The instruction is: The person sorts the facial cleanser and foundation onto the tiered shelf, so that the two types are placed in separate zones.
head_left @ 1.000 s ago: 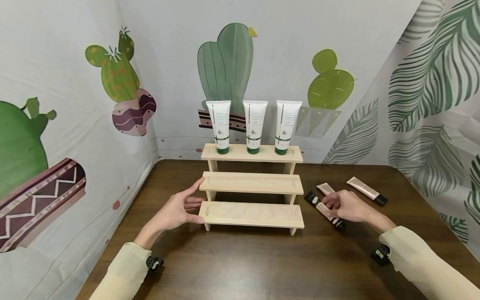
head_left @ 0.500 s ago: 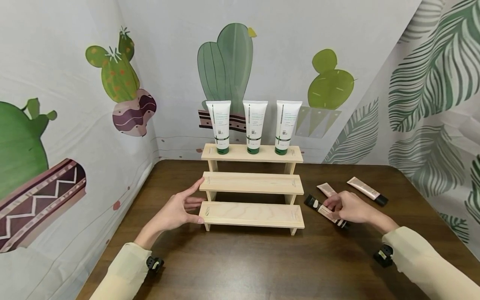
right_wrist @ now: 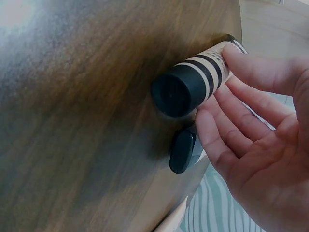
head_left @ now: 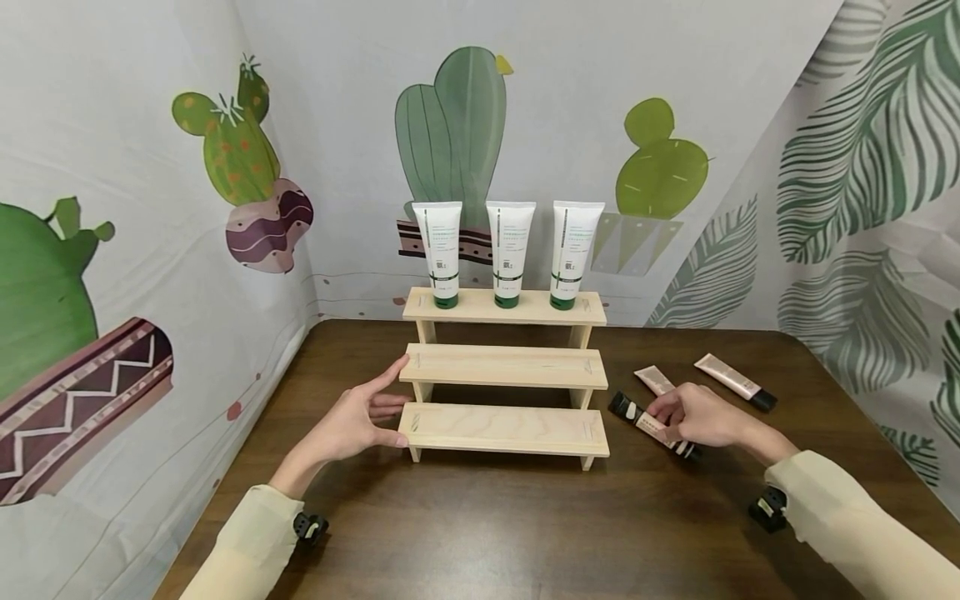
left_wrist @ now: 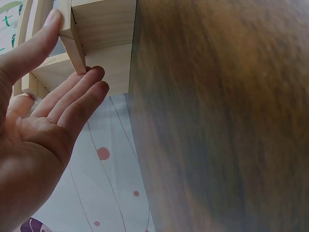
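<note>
One desk (head_left: 480,533) carries one three-tiered wooden stand (head_left: 506,365), whose top tier (head_left: 474,311) bears three white tubes (head_left: 442,250) (head_left: 511,250) (head_left: 574,250). To the right of the stand are three more tubes, namely one striped tube (head_left: 643,419) and two pink tubes (head_left: 652,379) (head_left: 726,375), along with one right hand (head_left: 702,414), while one left hand (head_left: 348,423) is at its left. Two black wrist devices (head_left: 309,527) (head_left: 768,508) sit nearer the viewer than the stand, and four printed cacti (head_left: 41,292) (head_left: 240,154) (head_left: 453,142) (head_left: 663,177) show behind it or to its left.

Three tubes (head_left: 510,250) atop rack (head_left: 506,365), three others (head_left: 733,381) right.
</note>
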Tool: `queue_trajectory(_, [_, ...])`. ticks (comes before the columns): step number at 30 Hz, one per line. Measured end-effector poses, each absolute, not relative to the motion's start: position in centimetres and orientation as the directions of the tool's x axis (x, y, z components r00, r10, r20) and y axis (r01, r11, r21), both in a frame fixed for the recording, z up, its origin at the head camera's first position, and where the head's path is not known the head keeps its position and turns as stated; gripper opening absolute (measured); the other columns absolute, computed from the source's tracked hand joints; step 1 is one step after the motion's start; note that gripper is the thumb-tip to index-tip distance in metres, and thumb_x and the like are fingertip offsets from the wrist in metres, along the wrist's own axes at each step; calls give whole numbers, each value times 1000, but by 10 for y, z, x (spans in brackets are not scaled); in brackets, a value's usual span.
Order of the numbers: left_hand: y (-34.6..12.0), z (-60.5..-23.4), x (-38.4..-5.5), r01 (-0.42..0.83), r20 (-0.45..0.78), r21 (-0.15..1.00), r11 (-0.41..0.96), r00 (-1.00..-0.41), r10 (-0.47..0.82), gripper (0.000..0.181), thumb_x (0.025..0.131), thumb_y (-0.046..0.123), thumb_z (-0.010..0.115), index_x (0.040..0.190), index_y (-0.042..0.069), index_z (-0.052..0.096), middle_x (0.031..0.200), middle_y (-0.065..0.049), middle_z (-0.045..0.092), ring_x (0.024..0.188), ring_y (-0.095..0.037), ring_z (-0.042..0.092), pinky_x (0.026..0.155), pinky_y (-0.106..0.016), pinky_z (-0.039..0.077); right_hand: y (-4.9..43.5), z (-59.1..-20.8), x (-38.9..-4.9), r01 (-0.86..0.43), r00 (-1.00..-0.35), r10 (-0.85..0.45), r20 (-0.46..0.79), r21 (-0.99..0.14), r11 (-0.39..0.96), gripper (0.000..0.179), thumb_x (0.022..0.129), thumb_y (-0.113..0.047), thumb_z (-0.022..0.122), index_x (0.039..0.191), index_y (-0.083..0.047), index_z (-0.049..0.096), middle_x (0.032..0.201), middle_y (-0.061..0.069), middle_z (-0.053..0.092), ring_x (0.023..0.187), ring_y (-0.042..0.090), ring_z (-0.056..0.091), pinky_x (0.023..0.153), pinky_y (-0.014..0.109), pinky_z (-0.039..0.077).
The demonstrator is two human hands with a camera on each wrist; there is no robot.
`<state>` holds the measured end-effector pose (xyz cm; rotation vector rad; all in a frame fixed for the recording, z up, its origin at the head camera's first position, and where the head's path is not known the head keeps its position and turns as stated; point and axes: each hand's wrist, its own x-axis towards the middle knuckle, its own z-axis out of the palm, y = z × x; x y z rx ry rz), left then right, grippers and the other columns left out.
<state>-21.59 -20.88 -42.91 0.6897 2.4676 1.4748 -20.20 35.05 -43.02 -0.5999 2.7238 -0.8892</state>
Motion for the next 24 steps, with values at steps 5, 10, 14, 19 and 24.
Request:
queue_trajectory(5, [-208,-429,-216,291,73,871,395,-873,482,124,74,-6,94,170,31,24,137,-32,62,123,-40,66,102,-46,56,351,-430,-202,-313,-892,-449,-52,-644,698,32,81,-2,85,109,8,74,90,0,73,77,11,69,62,25,58])
queue_trajectory(10, [-208,-430,-216,289,71,871,397,-874,481,123,74,-4,94,170,31,24,136,-32,63,123,-40,66,103,-46,56,349,-425,-198,-308,-899,-439,-10,-697,647,38,84,-2,85,114,16,70,97,9,74,81,16,70,66,26,60])
queue_trajectory(14, [-208,-431,-216,285,63,869,404,-875,480,123,74,-4,94,170,31,24,136,-31,63,122,-40,66,102,-45,57,345,-420,-194,-304,-909,-417,17,-710,635,42,87,-4,85,119,17,68,99,11,76,87,17,72,70,27,60])
queue_trajectory(19, [-208,-430,-216,287,69,870,400,-876,478,124,74,-6,94,170,31,24,136,-32,63,122,-40,66,102,-46,57,341,-411,-191,-310,-926,-371,77,-715,627,44,89,-5,84,123,17,68,103,14,77,92,18,73,73,26,60])
queue_trajectory(24, [-207,-429,-216,285,65,870,402,-875,479,124,74,-5,94,170,32,24,136,-33,62,123,-40,66,102,-46,57,338,-405,-188,-315,-937,-325,130,-718,621,42,89,-5,85,123,15,69,104,15,77,91,13,72,73,24,60])
